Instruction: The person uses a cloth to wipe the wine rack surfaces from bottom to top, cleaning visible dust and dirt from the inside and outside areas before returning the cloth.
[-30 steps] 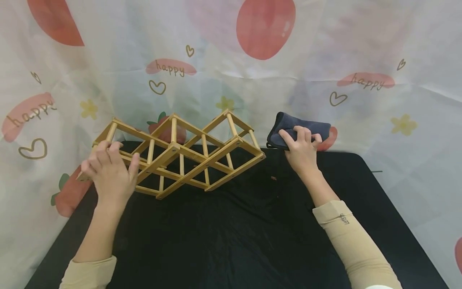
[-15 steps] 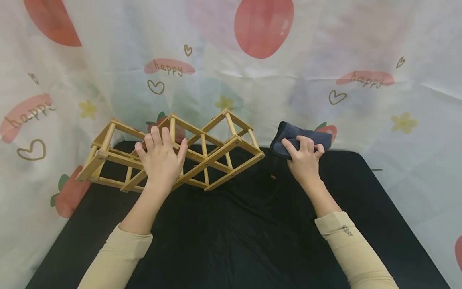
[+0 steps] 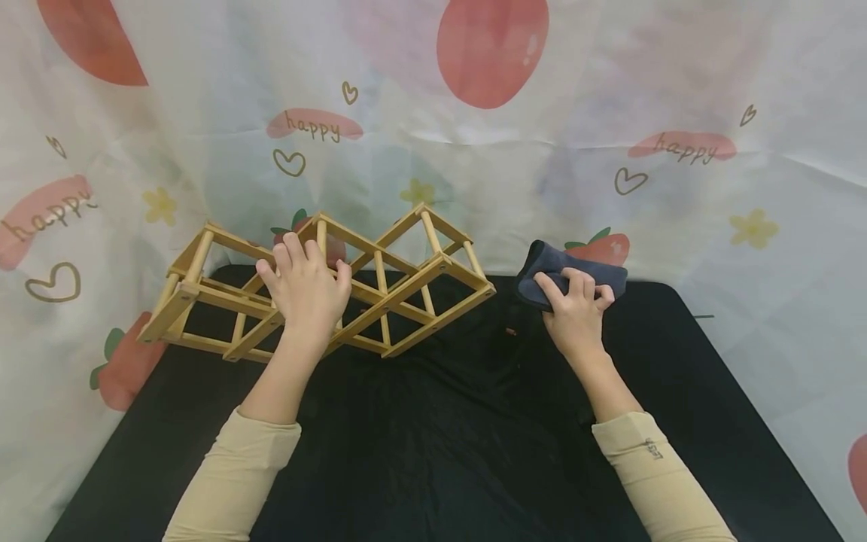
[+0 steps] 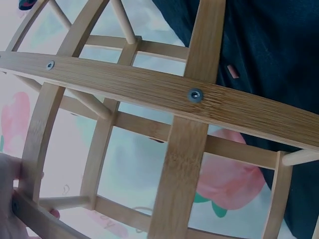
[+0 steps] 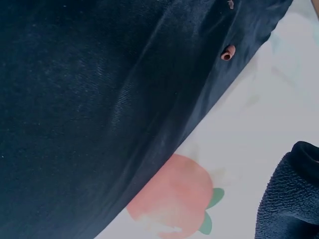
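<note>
A folding wooden lattice rack [image 3: 406, 301] of slats and dowels stands at the back left of the black table. My left hand [image 3: 305, 290] is over its middle section, fingers bent over the upper bars. In the left wrist view, part of this hand [image 4: 9, 199] shows at the lower left, with fingertips behind a slat, gripping the rack. To the right of the rack, my right hand [image 3: 578, 312] grips a folded dark blue cloth [image 3: 596, 272]. The cloth's fuzzy surface [image 5: 286, 204] fills the right wrist view's lower right corner, where the hand itself is out of sight.
A black cloth covers the table [image 3: 433, 452]. A small reddish-brown curled piece [image 3: 510, 331] lies between the rack and my right hand. Behind the table hangs a white curtain [image 3: 542, 188] printed with fruit, close to the rack and the blue cloth.
My left hand has shifted right, from the rack's left end to its middle, and its fingers have bent. My right hand has come down and slightly nearer with the blue cloth.
</note>
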A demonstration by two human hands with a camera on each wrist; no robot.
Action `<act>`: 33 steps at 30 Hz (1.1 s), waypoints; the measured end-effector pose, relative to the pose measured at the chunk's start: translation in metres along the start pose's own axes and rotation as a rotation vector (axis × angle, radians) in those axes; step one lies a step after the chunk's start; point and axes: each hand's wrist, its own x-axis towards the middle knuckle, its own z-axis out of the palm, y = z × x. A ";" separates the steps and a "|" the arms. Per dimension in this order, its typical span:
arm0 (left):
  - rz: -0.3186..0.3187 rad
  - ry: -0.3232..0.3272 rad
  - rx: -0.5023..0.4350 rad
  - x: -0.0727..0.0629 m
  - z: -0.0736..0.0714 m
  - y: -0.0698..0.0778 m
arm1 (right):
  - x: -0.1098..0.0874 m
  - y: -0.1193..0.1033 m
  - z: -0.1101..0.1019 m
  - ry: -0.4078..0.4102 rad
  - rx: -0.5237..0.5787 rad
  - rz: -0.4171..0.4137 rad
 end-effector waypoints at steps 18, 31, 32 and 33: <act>0.045 0.087 -0.086 0.000 0.005 -0.002 | -0.007 0.003 0.000 -0.021 0.011 0.016; 0.158 0.127 -0.308 0.001 0.011 -0.011 | -0.007 0.008 -0.003 -0.001 0.004 0.065; 0.170 0.135 -0.331 0.002 0.012 -0.013 | -0.007 0.009 -0.004 -0.001 0.002 0.067; 0.182 0.143 -0.353 0.002 0.013 -0.014 | -0.008 0.010 -0.004 -0.002 -0.002 0.069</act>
